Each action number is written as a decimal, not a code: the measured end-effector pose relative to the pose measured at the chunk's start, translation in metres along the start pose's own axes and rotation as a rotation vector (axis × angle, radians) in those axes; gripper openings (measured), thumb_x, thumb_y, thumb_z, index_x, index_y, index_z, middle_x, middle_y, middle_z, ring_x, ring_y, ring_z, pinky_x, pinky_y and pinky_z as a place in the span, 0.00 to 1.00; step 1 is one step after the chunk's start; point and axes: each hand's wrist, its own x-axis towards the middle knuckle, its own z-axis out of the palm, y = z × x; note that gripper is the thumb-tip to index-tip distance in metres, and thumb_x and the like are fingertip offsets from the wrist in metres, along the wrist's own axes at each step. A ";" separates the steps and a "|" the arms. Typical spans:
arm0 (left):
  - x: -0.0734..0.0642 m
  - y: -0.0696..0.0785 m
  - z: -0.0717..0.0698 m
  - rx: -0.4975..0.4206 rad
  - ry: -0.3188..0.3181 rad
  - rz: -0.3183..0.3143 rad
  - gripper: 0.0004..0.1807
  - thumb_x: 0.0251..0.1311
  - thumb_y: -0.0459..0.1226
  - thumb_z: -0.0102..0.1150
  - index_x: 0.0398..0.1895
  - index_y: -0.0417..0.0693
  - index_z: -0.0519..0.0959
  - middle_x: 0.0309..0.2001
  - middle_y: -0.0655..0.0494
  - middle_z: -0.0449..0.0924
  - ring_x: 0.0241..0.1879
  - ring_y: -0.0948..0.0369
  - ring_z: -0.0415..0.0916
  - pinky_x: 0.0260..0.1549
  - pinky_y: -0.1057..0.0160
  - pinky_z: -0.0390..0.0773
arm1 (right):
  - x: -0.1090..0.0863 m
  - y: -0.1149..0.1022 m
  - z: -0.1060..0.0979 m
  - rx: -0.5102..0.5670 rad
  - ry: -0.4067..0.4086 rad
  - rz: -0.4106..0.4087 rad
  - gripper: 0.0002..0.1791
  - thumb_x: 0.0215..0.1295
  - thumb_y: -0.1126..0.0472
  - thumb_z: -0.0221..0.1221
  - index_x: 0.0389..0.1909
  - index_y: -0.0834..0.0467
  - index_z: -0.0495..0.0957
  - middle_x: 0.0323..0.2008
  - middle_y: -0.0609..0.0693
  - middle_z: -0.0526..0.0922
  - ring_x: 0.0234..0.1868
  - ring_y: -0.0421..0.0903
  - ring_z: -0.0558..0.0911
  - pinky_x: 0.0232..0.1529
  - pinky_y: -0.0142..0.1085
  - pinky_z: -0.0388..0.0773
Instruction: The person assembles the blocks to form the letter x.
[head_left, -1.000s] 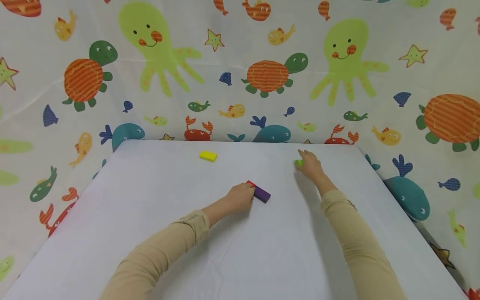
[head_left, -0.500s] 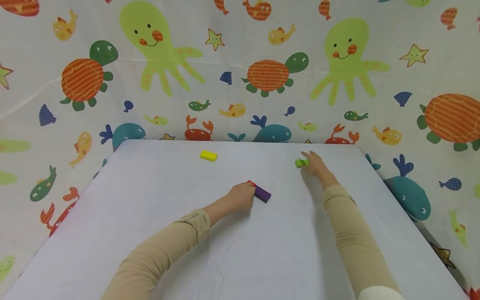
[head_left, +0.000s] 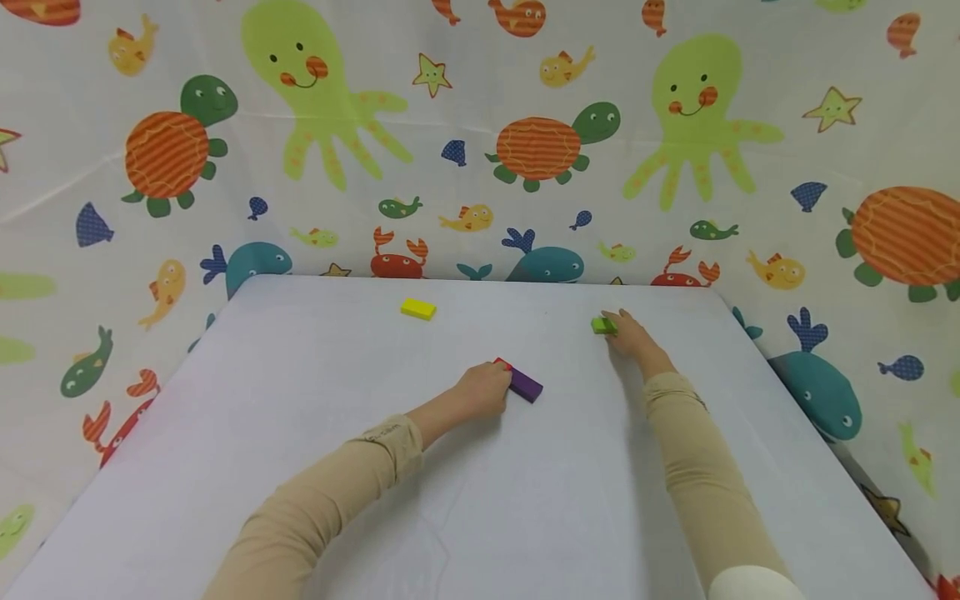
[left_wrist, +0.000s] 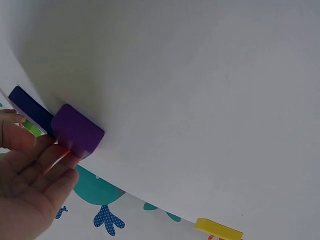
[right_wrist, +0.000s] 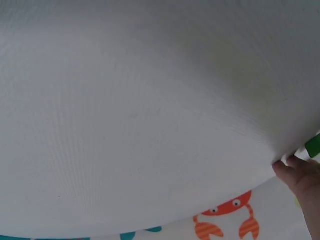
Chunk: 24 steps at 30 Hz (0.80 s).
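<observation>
Head view: I've got left hand (head_left: 483, 392) curled closed on red (head_left: 503, 364), purple (head_left: 527, 385) at its 3 o'clock running 10-to-4, farther right hand (head_left: 632, 337) pinched narrowly on green (head_left: 599, 327) at its 10.

A sea-creature-print fabric backdrop (head_left: 465, 183) rises beyond a white tabletop (head_left: 225, 400) and extends down its left and right sides. Lime-green octopuses (head_left: 322, 100) and orange-shelled turtles (head_left: 537, 148) span the cloth, with teal whales (head_left: 551, 264) and red crabs (head_left: 397, 265) above the far edge, under soft, diffuse light.
</observation>
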 end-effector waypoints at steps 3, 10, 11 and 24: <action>0.001 0.000 0.000 0.002 -0.008 0.004 0.10 0.59 0.31 0.54 0.41 0.36 0.79 0.43 0.49 0.79 0.43 0.54 0.78 0.41 0.61 0.80 | -0.001 0.000 0.000 -0.008 -0.004 0.027 0.28 0.69 0.69 0.45 0.69 0.67 0.53 0.68 0.76 0.46 0.69 0.72 0.50 0.68 0.60 0.50; 0.001 0.005 -0.002 0.010 -0.038 0.007 0.10 0.58 0.32 0.55 0.41 0.36 0.79 0.45 0.48 0.79 0.43 0.54 0.78 0.42 0.61 0.80 | -0.002 0.007 0.003 -0.034 0.078 -0.035 0.21 0.65 0.70 0.52 0.58 0.73 0.64 0.57 0.73 0.70 0.61 0.68 0.68 0.64 0.56 0.63; 0.001 0.006 -0.002 0.015 -0.047 0.004 0.10 0.58 0.32 0.55 0.41 0.36 0.79 0.45 0.48 0.79 0.43 0.54 0.78 0.42 0.61 0.80 | -0.002 0.008 0.004 -0.033 0.086 -0.039 0.20 0.64 0.70 0.53 0.57 0.73 0.66 0.55 0.72 0.72 0.59 0.67 0.70 0.63 0.56 0.65; -0.002 0.004 -0.006 0.062 -0.046 0.032 0.13 0.57 0.32 0.57 0.45 0.34 0.79 0.47 0.47 0.79 0.46 0.53 0.78 0.46 0.61 0.79 | -0.008 0.002 0.001 0.037 0.160 0.073 0.21 0.67 0.64 0.53 0.58 0.69 0.66 0.56 0.70 0.72 0.58 0.65 0.71 0.62 0.56 0.65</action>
